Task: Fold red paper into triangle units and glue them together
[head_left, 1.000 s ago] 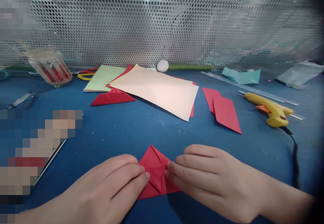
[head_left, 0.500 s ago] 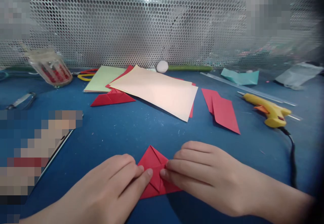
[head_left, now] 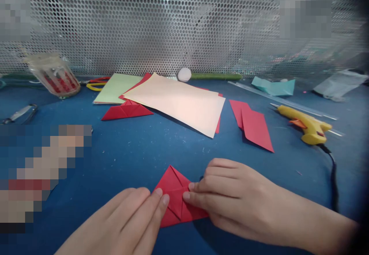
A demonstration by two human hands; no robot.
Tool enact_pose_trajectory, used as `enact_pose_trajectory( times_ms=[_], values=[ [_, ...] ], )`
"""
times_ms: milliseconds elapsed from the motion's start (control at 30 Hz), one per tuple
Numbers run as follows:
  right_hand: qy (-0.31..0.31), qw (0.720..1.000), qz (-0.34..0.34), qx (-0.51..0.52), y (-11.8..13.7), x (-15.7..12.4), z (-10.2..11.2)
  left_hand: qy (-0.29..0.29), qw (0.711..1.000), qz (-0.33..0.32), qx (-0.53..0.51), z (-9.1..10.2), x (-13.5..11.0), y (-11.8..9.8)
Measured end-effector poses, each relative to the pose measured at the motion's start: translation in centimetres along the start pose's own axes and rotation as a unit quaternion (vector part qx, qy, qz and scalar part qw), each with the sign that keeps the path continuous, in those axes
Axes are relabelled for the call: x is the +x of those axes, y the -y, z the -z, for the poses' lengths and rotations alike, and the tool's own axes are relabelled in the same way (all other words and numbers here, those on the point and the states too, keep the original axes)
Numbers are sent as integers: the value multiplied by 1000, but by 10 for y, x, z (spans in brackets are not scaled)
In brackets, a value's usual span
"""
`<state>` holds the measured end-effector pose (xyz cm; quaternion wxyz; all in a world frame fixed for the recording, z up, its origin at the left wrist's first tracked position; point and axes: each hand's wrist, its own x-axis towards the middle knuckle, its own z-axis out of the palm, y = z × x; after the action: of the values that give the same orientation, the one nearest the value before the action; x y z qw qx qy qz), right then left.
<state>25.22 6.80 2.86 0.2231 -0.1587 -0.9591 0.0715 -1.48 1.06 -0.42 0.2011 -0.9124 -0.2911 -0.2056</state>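
Note:
A folded red paper (head_left: pixel 174 201) lies on the blue table in front of me, its pointed top facing away and creased flaps showing in the middle. My left hand (head_left: pixel 127 216) grips its left side, with thumb and forefinger close together on the upper face. On the right side, my right hand (head_left: pixel 245 201) pinches the paper between thumb and bent fingers. Both hands cover parts of its edges. Farther back sits another folded red paper (head_left: pixel 128 110), shaped like a low boat.
Cream sheets (head_left: pixel 184 103) overlap a green pad (head_left: pixel 117 88). Red paper pieces (head_left: pixel 255 126) and a yellow glue gun (head_left: pixel 305 122) with a black cord lie to the right. A glass jar (head_left: pixel 54 78), scissors (head_left: pixel 96 86) and a white ball (head_left: pixel 184 74) stand near the perforated metal panel (head_left: pixel 138 28).
My left hand has shifted slightly left and down, its thumb drawing back from the paper's middle toward the left edge. My right hand has barely moved.

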Motion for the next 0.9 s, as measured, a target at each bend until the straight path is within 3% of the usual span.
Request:
enact_pose_trajectory(
  times_ms=[200, 567, 700, 900],
  values=[
    [22, 1000, 4, 9, 3, -5, -1, -49, 998, -6, -37, -4, 1, 1],
    [4, 1000, -9, 17, 5, 1, 2, 34, 997, -60, -28, 5, -1, 11],
    [-17, 1000, 14, 13, 1, -3, 1, 29, 997, -64, -42, 3, -3, 11],
    [2, 999, 34, 3, -2, -6, 3, 13, 998, -43, -52, -2, -1, 9]
  ],
)
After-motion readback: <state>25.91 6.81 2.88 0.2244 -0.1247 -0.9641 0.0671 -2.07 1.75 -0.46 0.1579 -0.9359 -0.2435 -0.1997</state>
